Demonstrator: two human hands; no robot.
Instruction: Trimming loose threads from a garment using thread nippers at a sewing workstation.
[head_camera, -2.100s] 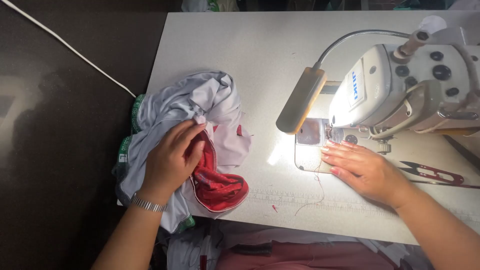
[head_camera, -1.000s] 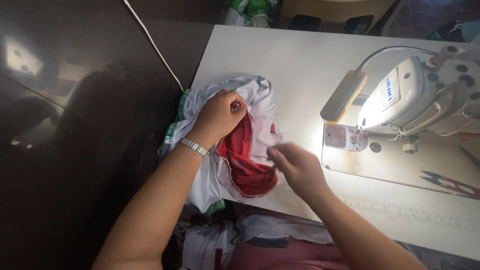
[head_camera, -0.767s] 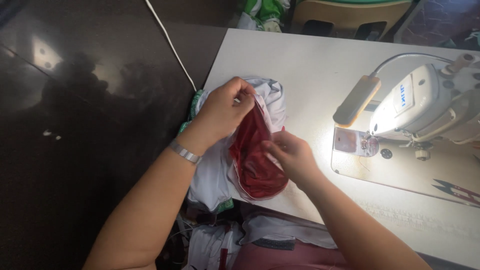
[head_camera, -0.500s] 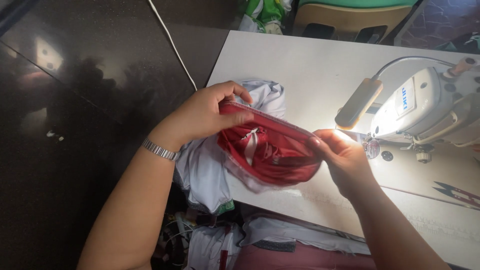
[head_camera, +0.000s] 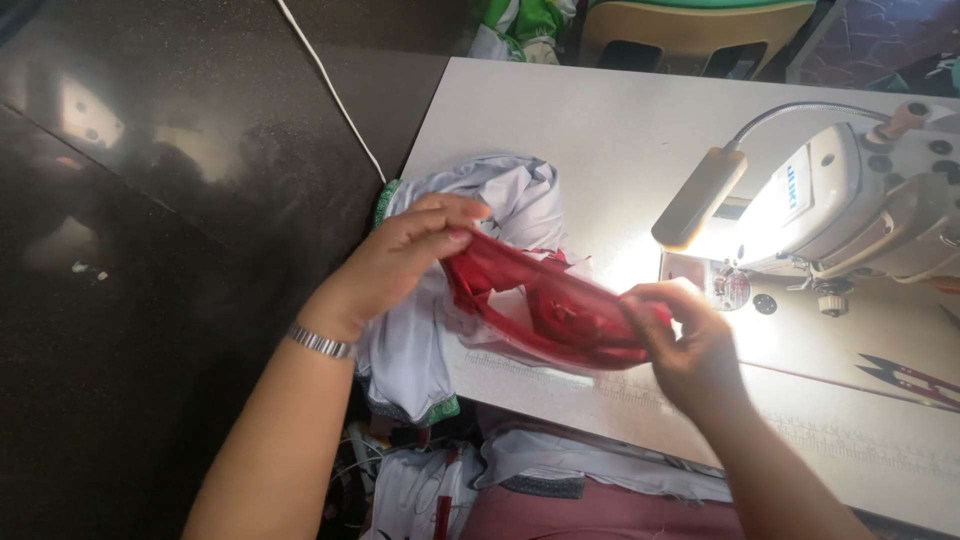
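Stretching the curved red fabric piece (head_camera: 560, 310) between pinching left hand (head_camera: 400, 260) and right hand (head_camera: 690, 350) — both grip its ends; even tension likely keeps it flat beside the white sewing machine (head_camera: 850, 210).

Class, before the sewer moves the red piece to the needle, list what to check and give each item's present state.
1. Left hand grips one end of the red fabric piece: ok.
2. Right hand grips the other end: ok.
3. Piece lifted off the grey-white garment pile: ok.
4. Long lamp lights the white sewing machine needle area: ok.
5. Needle threaded: cannot tell.
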